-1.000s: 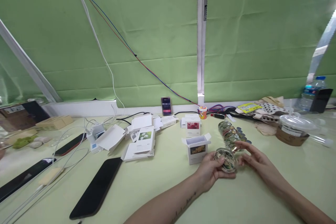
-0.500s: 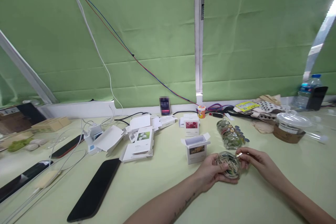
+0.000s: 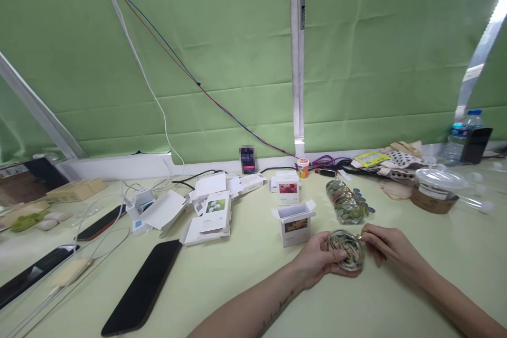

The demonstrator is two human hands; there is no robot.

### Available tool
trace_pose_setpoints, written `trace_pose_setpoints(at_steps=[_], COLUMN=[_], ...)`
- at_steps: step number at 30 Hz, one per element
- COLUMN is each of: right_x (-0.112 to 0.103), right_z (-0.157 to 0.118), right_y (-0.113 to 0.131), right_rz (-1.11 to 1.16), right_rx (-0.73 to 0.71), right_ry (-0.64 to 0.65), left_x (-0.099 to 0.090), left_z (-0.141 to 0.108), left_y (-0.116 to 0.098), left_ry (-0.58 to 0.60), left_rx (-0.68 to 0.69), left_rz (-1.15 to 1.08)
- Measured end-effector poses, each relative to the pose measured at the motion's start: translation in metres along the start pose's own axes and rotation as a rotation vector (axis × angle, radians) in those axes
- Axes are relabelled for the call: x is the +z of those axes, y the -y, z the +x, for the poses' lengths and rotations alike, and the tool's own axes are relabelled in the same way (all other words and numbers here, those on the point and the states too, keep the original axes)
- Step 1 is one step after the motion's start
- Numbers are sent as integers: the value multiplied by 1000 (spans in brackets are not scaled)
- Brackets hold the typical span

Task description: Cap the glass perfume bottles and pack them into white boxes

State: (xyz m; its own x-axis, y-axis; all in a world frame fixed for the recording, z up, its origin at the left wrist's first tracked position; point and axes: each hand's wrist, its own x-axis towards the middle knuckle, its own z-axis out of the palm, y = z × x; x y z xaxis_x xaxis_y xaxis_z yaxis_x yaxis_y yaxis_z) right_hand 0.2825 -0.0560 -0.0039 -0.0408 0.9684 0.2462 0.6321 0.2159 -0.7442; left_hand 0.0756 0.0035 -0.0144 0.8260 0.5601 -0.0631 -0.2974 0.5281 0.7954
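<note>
Head view: a round clear-glass container [image 3: 346,250] is gripped at its rim by the left hand [image 3: 317,261], apparently for steadiness, while its small gold-coloured fitting [image 3: 359,236] is pinched by the right hand [image 3: 386,245]; beyond them, similar glass containers [image 3: 344,202] are lined up, seemingly within reach.

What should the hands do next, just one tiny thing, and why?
Perhaps the right hand could gently twist the little gold-coloured piece, because its fingertips pinch it at the edge of the round glass jar, while the left hand holds that jar.
</note>
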Motion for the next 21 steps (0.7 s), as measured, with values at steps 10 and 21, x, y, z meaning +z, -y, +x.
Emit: trace_pose_setpoints(at_steps=[10, 21], right_x=[-3, 0], right_z=[2, 2], right_y=[-7, -1], right_rz=[35, 62], right_rx=[-59, -13], right_ry=[-176, -80], left_x=[-4, 0], left_z=[3, 0], left_y=[2, 0], left_ry=[-54, -10], left_rx=[37, -14], left_rz=[-17, 24])
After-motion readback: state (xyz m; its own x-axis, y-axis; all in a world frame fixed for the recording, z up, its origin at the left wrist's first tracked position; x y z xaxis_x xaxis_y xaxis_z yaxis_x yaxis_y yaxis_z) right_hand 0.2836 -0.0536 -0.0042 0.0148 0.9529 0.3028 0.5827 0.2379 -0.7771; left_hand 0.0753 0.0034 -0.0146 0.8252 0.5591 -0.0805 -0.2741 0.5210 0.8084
